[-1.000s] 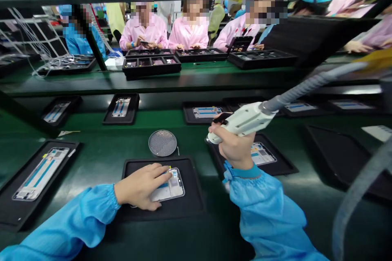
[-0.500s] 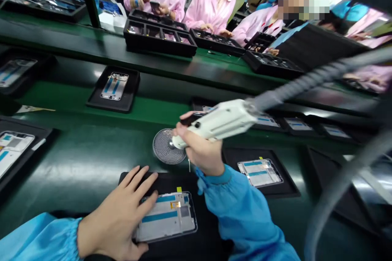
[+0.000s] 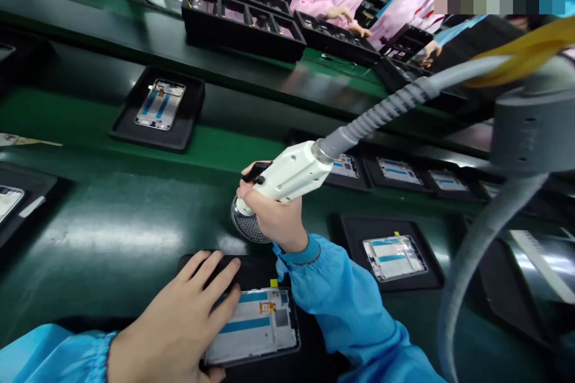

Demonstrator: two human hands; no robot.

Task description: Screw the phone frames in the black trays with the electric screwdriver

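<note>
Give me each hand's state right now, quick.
Left hand: open, fingers spread over one end of the phone frame; any grip can't be told.
Right hand: closed around the white handheld tool.

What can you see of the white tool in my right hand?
The white tool has a plastic-looking body with a black lever on top. A metallic collar joins it to a ribbed grey hose. Your right hand grips it, nose slanting down toward a perforated grey disc; whether they touch is unclear.
</note>
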